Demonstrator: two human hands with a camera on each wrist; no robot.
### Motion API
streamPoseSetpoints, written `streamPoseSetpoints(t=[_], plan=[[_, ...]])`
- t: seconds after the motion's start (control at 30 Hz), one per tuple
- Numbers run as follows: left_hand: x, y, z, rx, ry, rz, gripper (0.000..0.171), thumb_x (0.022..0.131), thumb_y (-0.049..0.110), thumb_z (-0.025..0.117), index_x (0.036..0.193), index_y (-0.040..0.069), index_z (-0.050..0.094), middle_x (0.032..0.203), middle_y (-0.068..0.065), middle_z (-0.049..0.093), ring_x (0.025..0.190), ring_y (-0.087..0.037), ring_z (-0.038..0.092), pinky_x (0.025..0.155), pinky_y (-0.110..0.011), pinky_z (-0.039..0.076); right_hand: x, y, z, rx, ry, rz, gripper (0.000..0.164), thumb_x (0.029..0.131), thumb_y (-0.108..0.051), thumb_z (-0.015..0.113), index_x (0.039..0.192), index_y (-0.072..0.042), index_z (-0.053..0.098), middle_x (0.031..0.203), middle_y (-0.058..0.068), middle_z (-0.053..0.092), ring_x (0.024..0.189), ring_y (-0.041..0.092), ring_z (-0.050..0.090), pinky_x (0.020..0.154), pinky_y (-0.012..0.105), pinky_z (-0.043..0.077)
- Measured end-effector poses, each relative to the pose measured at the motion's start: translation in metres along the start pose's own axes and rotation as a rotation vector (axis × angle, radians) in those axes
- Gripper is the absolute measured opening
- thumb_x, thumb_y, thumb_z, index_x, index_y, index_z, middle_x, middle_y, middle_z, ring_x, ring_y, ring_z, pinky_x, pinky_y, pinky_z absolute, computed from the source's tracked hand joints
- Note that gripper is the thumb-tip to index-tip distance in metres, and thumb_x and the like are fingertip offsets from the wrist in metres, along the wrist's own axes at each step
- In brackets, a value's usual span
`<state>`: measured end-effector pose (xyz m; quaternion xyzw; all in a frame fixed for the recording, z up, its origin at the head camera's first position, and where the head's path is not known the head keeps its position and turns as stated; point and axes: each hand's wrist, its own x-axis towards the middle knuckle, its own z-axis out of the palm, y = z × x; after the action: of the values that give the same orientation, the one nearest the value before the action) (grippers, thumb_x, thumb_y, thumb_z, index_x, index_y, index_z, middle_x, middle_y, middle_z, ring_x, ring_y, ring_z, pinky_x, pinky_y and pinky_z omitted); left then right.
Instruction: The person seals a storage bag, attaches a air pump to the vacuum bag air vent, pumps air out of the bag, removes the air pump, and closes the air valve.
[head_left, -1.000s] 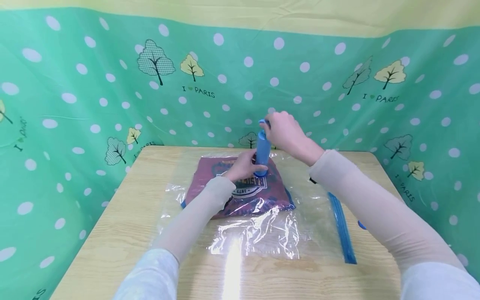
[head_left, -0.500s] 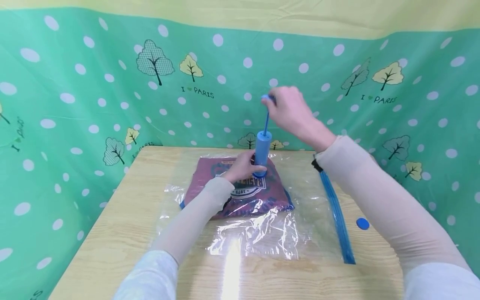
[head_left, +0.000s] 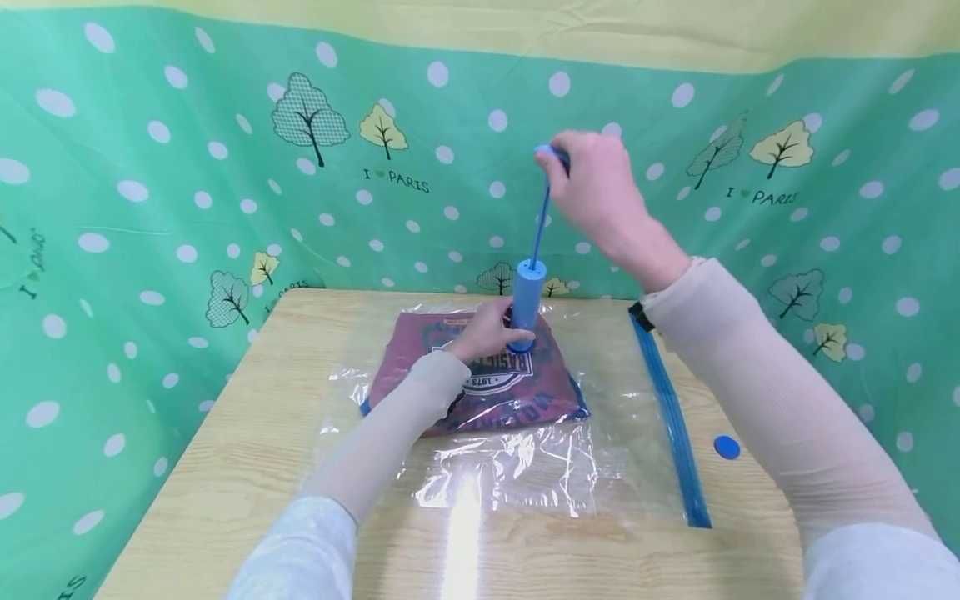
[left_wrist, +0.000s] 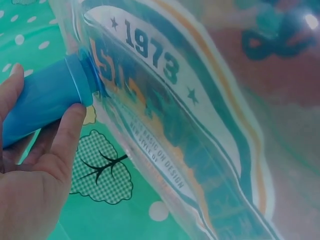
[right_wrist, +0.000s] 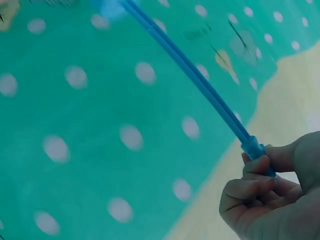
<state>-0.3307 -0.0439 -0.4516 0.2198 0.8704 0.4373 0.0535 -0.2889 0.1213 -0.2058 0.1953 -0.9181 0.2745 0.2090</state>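
A blue hand pump [head_left: 528,292] stands nearly upright on a clear plastic storage bag [head_left: 517,475]. Inside the bag lies a folded maroon printed garment [head_left: 420,358]. My left hand [head_left: 483,333] grips the pump's barrel low down, close to its base; in the left wrist view the fingers curl round the barrel [left_wrist: 47,97] and the base meets the bag's film. Well above the barrel, my right hand [head_left: 596,187] holds the pump's handle [head_left: 551,153], with the thin rod [right_wrist: 192,72] drawn far out between them.
Along the bag's right side runs a blue zip seal [head_left: 671,425], with a small black slider [head_left: 641,317] at its far end. A round blue cap [head_left: 727,447] lies on the wooden table [head_left: 225,467] to the right. A green dotted curtain [head_left: 420,233] hangs behind the table.
My right hand has risen with the handle, pulling the rod out of the barrel. The left hand has stayed on the barrel. The blue cap and black slider have come into fuller view.
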Motion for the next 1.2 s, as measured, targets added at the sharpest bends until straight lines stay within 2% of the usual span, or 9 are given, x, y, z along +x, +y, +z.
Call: streamPoseSetpoints(t=[0.13, 0.27, 0.47, 0.6, 0.67, 0.8, 0.93, 1.03, 1.2], plan=[[0.0, -0.002, 0.0, 0.001, -0.02, 0.032, 0.047, 0.098, 0.018, 0.079, 0.139, 0.004, 0.059, 0.124, -0.013, 0.07, 0.109, -0.025, 0.069, 0.096, -0.04, 0.056, -0.019, 0.02, 0.037, -0.036, -0.127, 0.013, 0.029, 0.113, -0.021, 0.05, 0.107, 0.001, 0.068, 0.078, 0.011, 0.059, 0.063, 0.024, 0.055, 0.057, 0.035, 0.05], [-0.002, -0.005, -0.004, -0.005, -0.014, 0.008, 0.051, 0.098, 0.017, 0.079, 0.143, 0.005, 0.058, 0.126, -0.013, 0.069, 0.11, -0.027, 0.069, 0.096, -0.042, 0.056, -0.035, 0.033, 0.07, -0.066, -0.203, 0.013, 0.026, 0.113, -0.017, 0.05, 0.104, 0.0, 0.067, 0.079, 0.01, 0.059, 0.066, 0.024, 0.056, 0.059, 0.037, 0.049], [-0.004, -0.005, -0.005, 0.011, -0.014, -0.002, 0.051, 0.098, 0.018, 0.078, 0.144, 0.006, 0.058, 0.123, -0.012, 0.07, 0.108, -0.027, 0.069, 0.095, -0.043, 0.057, -0.042, 0.036, 0.082, -0.128, -0.249, 0.017, 0.024, 0.113, -0.016, 0.05, 0.097, -0.003, 0.063, 0.081, 0.01, 0.06, 0.07, 0.026, 0.057, 0.063, 0.039, 0.047], [0.0, -0.003, -0.002, 0.012, -0.021, 0.011, 0.052, 0.099, 0.02, 0.078, 0.144, 0.005, 0.056, 0.125, -0.013, 0.069, 0.11, -0.027, 0.069, 0.096, -0.042, 0.057, -0.039, 0.036, 0.072, -0.099, -0.28, 0.02, 0.025, 0.111, -0.013, 0.054, 0.09, -0.002, 0.061, 0.075, 0.009, 0.054, 0.064, 0.023, 0.053, 0.061, 0.036, 0.045], [-0.004, -0.004, 0.0, 0.011, -0.012, 0.001, 0.053, 0.098, 0.02, 0.078, 0.144, 0.005, 0.056, 0.126, -0.014, 0.069, 0.11, -0.028, 0.069, 0.097, -0.043, 0.056, -0.037, 0.033, 0.065, -0.045, -0.275, 0.014, 0.025, 0.11, -0.012, 0.056, 0.089, 0.0, 0.062, 0.073, 0.009, 0.052, 0.06, 0.021, 0.049, 0.057, 0.033, 0.044], [-0.008, -0.008, 0.001, 0.016, 0.013, -0.017, 0.054, 0.097, 0.02, 0.08, 0.143, 0.003, 0.057, 0.126, -0.014, 0.069, 0.11, -0.028, 0.069, 0.096, -0.044, 0.056, -0.021, 0.016, 0.038, 0.042, -0.224, 0.018, 0.024, 0.11, -0.014, 0.057, 0.105, 0.005, 0.071, 0.079, 0.01, 0.061, 0.057, 0.019, 0.047, 0.052, 0.028, 0.04], [-0.007, -0.011, 0.004, 0.003, -0.004, -0.017, 0.058, 0.097, 0.022, 0.08, 0.145, 0.002, 0.055, 0.127, -0.014, 0.069, 0.111, -0.027, 0.068, 0.097, -0.042, 0.056, -0.007, -0.007, -0.001, 0.059, -0.082, 0.025, 0.028, 0.11, -0.019, 0.059, 0.124, -0.001, 0.074, 0.088, 0.008, 0.07, 0.059, 0.021, 0.05, 0.051, 0.027, 0.038], [-0.005, -0.011, 0.004, -0.012, -0.004, -0.013, 0.059, 0.097, 0.022, 0.08, 0.145, 0.001, 0.054, 0.127, -0.015, 0.068, 0.112, -0.027, 0.068, 0.098, -0.042, 0.056, -0.001, -0.017, -0.022, 0.024, 0.016, -0.004, 0.029, 0.11, -0.022, 0.059, 0.125, -0.003, 0.075, 0.088, 0.008, 0.07, 0.062, 0.022, 0.051, 0.055, 0.029, 0.037], [-0.003, -0.005, 0.002, -0.011, 0.003, -0.024, 0.059, 0.097, 0.021, 0.08, 0.146, 0.001, 0.054, 0.127, -0.015, 0.068, 0.111, -0.028, 0.068, 0.098, -0.042, 0.056, -0.003, -0.017, -0.024, 0.019, 0.098, -0.041, 0.029, 0.11, -0.021, 0.058, 0.123, -0.001, 0.075, 0.087, 0.009, 0.067, 0.064, 0.023, 0.049, 0.058, 0.03, 0.036]])
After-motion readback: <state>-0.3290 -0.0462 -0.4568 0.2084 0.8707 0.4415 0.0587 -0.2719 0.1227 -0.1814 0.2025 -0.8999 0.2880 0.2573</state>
